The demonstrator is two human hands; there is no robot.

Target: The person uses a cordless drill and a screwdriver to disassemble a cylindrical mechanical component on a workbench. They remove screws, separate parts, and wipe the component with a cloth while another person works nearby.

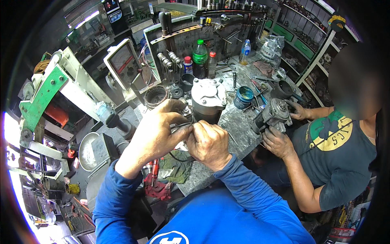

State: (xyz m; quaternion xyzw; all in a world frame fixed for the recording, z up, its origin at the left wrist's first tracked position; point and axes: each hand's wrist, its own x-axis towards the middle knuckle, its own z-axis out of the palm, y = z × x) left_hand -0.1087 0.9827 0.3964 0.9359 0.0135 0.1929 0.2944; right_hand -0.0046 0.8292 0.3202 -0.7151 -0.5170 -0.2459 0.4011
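Note:
My left hand (156, 132) and my right hand (209, 142) meet over the near edge of the grimy workbench (237, 122). Both pinch a thin dark wire (181, 125) that runs between their fingertips and loops down below them. Just behind my hands stands a grey cylindrical motor housing (208, 99) with a bolted metal cap. What lies under my fingers is hidden. Both sleeves are blue.
A person on the right holds a small grey motor (274, 116) with both hands. A blue tin (243, 96), bottles (200, 55), a meter box (124, 63), a copper-wound stator (156, 95) and hand tools crowd the bench. A green press (44, 93) stands left. Rags (172, 171) hang below.

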